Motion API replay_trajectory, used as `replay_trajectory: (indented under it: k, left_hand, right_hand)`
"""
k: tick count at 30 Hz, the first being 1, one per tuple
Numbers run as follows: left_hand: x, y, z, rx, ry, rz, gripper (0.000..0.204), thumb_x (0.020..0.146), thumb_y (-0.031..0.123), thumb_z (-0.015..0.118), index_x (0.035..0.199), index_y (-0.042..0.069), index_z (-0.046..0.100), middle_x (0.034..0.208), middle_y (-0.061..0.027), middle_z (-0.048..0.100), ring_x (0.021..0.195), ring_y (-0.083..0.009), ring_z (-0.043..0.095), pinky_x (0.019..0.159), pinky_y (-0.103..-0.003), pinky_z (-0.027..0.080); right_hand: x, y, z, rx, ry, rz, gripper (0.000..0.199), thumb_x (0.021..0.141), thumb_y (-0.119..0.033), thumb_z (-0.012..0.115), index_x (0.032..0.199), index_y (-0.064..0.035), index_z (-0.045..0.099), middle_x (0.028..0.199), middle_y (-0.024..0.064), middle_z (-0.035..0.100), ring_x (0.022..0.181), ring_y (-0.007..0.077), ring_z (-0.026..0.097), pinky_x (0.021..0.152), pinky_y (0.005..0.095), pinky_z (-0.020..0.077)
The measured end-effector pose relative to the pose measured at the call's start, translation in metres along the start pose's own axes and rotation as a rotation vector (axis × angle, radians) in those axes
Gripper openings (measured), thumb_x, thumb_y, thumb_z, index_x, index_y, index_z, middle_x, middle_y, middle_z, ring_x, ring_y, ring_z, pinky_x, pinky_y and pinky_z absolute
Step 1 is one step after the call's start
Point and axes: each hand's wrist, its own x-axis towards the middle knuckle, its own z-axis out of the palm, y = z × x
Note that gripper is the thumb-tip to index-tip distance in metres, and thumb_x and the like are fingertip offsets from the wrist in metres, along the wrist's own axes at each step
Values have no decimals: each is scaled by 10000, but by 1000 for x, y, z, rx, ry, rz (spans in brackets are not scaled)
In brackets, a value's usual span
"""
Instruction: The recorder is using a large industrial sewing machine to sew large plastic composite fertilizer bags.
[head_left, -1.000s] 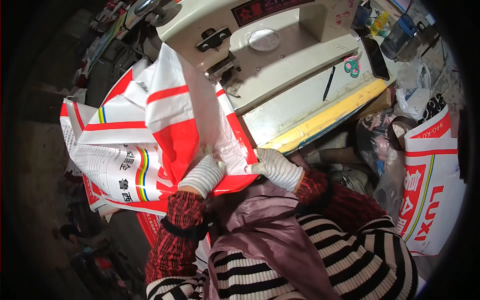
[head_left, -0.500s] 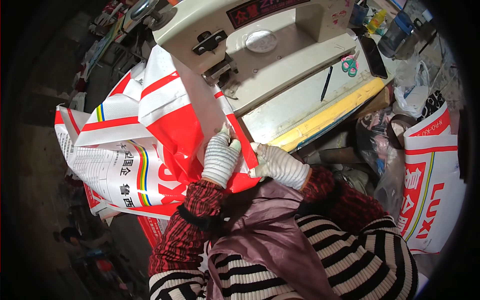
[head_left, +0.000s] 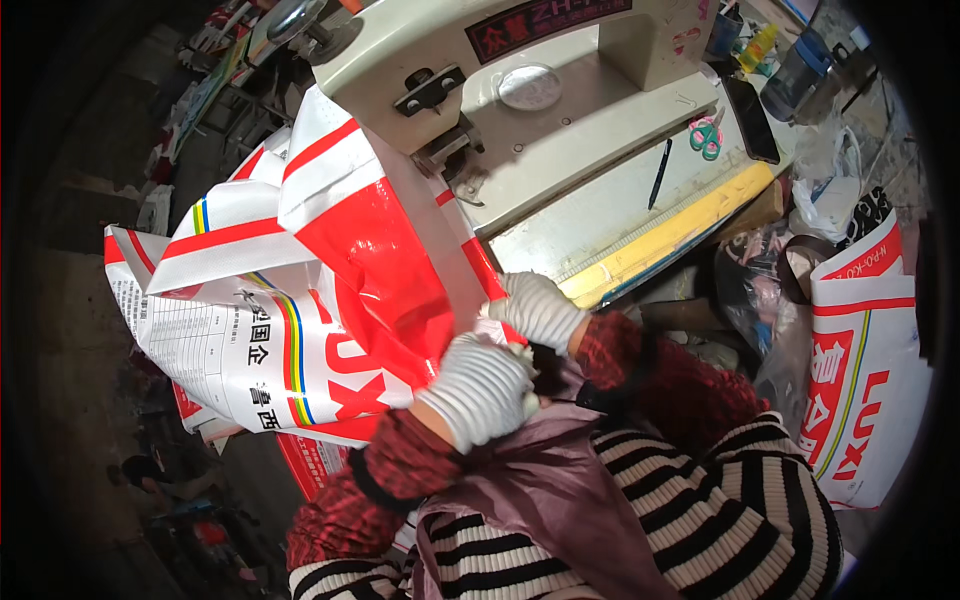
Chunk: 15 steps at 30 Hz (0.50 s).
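A large white-and-red woven sack (head_left: pixel 385 270) with printed panels and a striped yellow, green and blue band lies bunched on the left, against the head of a cream sewing machine (head_left: pixel 390 65). My right hand (head_left: pixel 537 312), in a white ribbed glove, pinches the sack's right edge below the needle area. Lower and to the left, my left hand (head_left: pixel 475 390), gloved the same way, is closed on the sack's near edge, its fingertips partly hidden. The two hands are close together. Between the wrists, the sack's near corner is out of sight.
On the machine table (head_left: pixel 610 205) lie a black pen (head_left: pixel 661 174), green-and-pink scissors (head_left: pixel 705 138) and a phone (head_left: pixel 750 120). A yellow strip (head_left: pixel 680 232) runs along the table's edge. Another printed sack (head_left: pixel 860 390) stands at right, near a blue-lidded bottle (head_left: pixel 800 75).
My left hand has moved down and right along the sack's edge, turning over. My right hand has shifted slightly up. The sack's near edge is drawn in between the hands.
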Motion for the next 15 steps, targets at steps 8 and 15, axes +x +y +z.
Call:
replay_trajectory:
  k: [8,15]
  left_hand:
    - [44,-10,30,396,-133,-94,193,779,140,544,832,67,716,759,-100,679,732,-271,646,665,-424,444]
    - [44,-93,-2,340,-27,-281,186,763,110,576,882,15,682,787,-177,674,719,-329,659,637,-442,515]
  right_hand:
    - [34,7,-2,-275,-6,59,406,756,-382,633,906,-6,665,875,251,646,886,390,623,796,425,500]
    - [80,-8,3,-51,-53,74,464,803,-429,582,869,26,647,744,262,627,750,401,635,694,432,513]
